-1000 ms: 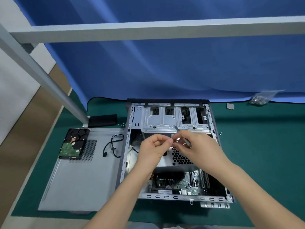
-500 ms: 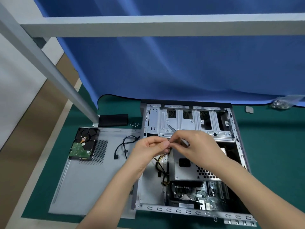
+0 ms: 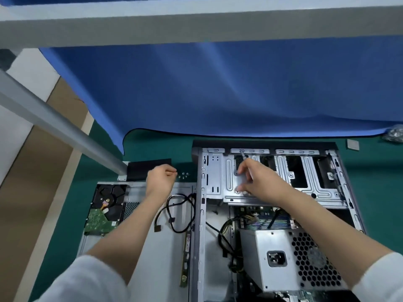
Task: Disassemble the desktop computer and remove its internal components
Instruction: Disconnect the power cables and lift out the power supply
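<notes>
The open desktop case (image 3: 201, 214) lies on its side on the green mat. My right hand (image 3: 259, 182) hovers over the silver drive cage (image 3: 305, 184) and grips a slim screwdriver (image 3: 243, 154), tip pointing away toward the case's far edge. My left hand (image 3: 161, 179) is out to the left of the case, fingertips pinched together on a tiny screw that barely shows, right beside a small pile of loose screws (image 3: 183, 175) on the mat. The grey power supply (image 3: 283, 258) sits in the near part of the case, with the motherboard (image 3: 268, 219) and cables beyond it.
The removed side panel (image 3: 152, 247) lies left of the case and carries a hard drive (image 3: 106, 208), a black cable (image 3: 178, 212) and a RAM stick (image 3: 185, 258). A black block (image 3: 139, 168) sits behind it. A screw bag (image 3: 394, 134) and small chip (image 3: 352, 145) lie far right.
My hands, joined at the screwdriver tip before, have parted. The left one went left to the screw pile; the right stayed over the drive cage. My view dropped and shifted left.
</notes>
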`<state>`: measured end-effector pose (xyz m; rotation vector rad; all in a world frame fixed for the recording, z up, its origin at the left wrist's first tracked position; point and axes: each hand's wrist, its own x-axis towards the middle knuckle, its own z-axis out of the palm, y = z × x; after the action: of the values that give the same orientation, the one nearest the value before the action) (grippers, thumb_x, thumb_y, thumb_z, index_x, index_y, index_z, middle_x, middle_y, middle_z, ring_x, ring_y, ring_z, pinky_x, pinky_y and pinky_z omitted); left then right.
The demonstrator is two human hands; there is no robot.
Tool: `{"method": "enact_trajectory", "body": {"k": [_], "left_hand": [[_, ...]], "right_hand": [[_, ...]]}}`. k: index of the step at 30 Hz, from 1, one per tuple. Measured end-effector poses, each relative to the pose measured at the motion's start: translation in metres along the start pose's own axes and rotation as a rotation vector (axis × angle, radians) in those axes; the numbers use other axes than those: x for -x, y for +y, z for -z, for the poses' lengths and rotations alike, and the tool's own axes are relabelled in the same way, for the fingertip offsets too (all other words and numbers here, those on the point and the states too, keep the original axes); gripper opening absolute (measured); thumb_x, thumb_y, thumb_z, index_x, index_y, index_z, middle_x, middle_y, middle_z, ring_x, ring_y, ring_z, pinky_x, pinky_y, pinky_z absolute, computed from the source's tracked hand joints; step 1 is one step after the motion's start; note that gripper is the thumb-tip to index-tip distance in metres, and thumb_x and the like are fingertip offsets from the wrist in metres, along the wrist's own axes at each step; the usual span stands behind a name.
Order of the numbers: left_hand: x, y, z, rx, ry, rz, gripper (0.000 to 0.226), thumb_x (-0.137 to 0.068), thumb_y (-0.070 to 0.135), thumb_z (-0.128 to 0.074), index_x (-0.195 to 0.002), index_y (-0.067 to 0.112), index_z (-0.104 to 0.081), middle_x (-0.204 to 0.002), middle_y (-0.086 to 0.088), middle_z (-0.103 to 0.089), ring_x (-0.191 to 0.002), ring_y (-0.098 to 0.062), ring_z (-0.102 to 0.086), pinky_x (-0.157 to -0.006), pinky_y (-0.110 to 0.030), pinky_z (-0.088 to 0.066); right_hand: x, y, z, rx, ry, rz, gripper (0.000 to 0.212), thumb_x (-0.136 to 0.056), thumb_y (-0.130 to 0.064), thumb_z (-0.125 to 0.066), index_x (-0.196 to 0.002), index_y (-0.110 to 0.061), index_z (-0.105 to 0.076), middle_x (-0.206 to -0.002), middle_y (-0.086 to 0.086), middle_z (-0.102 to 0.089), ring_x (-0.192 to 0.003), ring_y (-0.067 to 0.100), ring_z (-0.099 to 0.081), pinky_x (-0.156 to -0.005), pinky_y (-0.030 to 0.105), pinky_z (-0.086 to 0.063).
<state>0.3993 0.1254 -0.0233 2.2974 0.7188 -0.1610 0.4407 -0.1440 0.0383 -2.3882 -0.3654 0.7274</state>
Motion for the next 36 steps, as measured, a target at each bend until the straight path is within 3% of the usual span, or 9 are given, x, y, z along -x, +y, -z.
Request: {"method": "enact_trajectory", "body": {"k": [4,9,17,21,23,26,29,33,36], "left_hand": [[-0.026,-0.002,-0.018,-0.228,-0.082,-0.001,0.019,-0.086,0.012,-0.058,-0.099,0.014,-0.072,-0.097,-0.007,-0.071,-0.091,-0.023,-0.064,-0.07,-0.022,-0.044],[-0.035,0.004,-0.028,-0.499,-0.16,-0.055,0.02,-0.083,0.012,-0.053,-0.094,0.012,-0.069,-0.096,-0.015,-0.067,-0.089,-0.033,-0.062,-0.068,-0.032,-0.049],[-0.037,0.003,-0.029,-0.553,-0.194,-0.062,0.015,-0.084,0.015,-0.055,-0.093,0.011,-0.067,-0.098,-0.014,-0.065,-0.092,-0.032,-0.061,-0.072,-0.033,-0.051],[-0.027,0.01,-0.018,-0.492,-0.136,-0.128,0.021,-0.087,0.016,-0.053,-0.1,0.013,-0.069,-0.103,-0.012,-0.065,-0.094,-0.031,-0.06,-0.072,-0.034,-0.051],[-0.014,0.017,-0.011,-0.384,-0.043,-0.19,0.023,-0.089,0.013,-0.05,-0.105,0.013,-0.067,-0.105,-0.01,-0.064,-0.093,-0.029,-0.059,-0.071,-0.033,-0.049],[0.018,0.034,-0.001,-0.11,0.067,-0.321,0.029,-0.09,0.009,-0.052,-0.116,0.013,-0.062,-0.1,-0.002,-0.064,-0.083,-0.019,-0.056,-0.076,-0.031,-0.047],[0.06,0.053,0.005,0.056,0.132,-0.46,0.028,-0.09,0.007,-0.054,-0.117,0.016,-0.06,-0.094,0.007,-0.058,-0.083,-0.013,-0.05,-0.079,-0.026,-0.044],[0.114,0.076,-0.007,0.087,-0.033,-0.577,0.024,-0.094,0.018,-0.051,-0.115,0.021,-0.061,-0.105,0.012,-0.055,-0.096,-0.002,-0.048,-0.087,-0.008,-0.037],[0.147,0.089,-0.029,0.081,-0.207,-0.602,0.021,-0.097,0.028,-0.047,-0.107,0.023,-0.064,-0.101,0.013,-0.058,-0.096,-0.004,-0.051,-0.088,-0.019,-0.042]], "right_hand": [[-0.004,0.004,-0.002,-0.075,0.004,-0.019,0.037,-0.074,-0.014,-0.08,-0.09,-0.026,-0.049,-0.078,-0.013,-0.05,-0.055,-0.005,-0.054,-0.052,0.008,-0.038],[-0.004,0.006,-0.001,-0.083,0.012,-0.022,0.038,-0.073,-0.018,-0.08,-0.086,-0.032,-0.047,-0.085,-0.016,-0.052,-0.062,0.001,-0.054,-0.053,0.012,-0.039],[-0.005,0.007,-0.002,-0.064,0.007,-0.008,0.036,-0.074,-0.022,-0.079,-0.091,-0.033,-0.049,-0.094,-0.021,-0.05,-0.073,-0.001,-0.053,-0.061,0.016,-0.04],[-0.003,0.007,0.0,-0.017,0.001,0.035,0.023,-0.083,-0.035,-0.069,-0.099,-0.034,-0.052,-0.109,-0.019,-0.051,-0.092,0.004,-0.053,-0.074,0.022,-0.04],[0.001,0.006,0.006,-0.137,-0.023,0.039,0.007,-0.093,-0.036,-0.054,-0.099,-0.034,-0.057,-0.1,-0.017,-0.056,-0.083,0.005,-0.055,-0.068,0.019,-0.042],[0.012,0.015,0.017,-0.304,-0.033,0.009,0.023,-0.101,-0.027,-0.037,-0.111,-0.038,-0.055,-0.074,-0.002,-0.056,-0.06,0.012,-0.048,-0.054,0.026,-0.04],[0.031,0.03,0.027,-0.031,-0.022,0.064,0.035,-0.1,-0.029,-0.041,-0.131,-0.04,-0.029,-0.075,-0.009,-0.059,-0.057,0.013,-0.052,-0.056,0.033,-0.044],[0.054,0.042,0.032,0.241,-0.008,0.088,0.019,-0.095,-0.034,-0.052,-0.11,-0.038,-0.041,-0.085,-0.015,-0.054,-0.076,0.008,-0.054,-0.062,0.029,-0.043],[0.059,0.044,0.031,0.215,-0.004,0.072,0.008,-0.093,-0.032,-0.054,-0.098,-0.036,-0.049,-0.1,-0.008,-0.054,-0.092,0.013,-0.055,-0.08,0.034,-0.048]]}}
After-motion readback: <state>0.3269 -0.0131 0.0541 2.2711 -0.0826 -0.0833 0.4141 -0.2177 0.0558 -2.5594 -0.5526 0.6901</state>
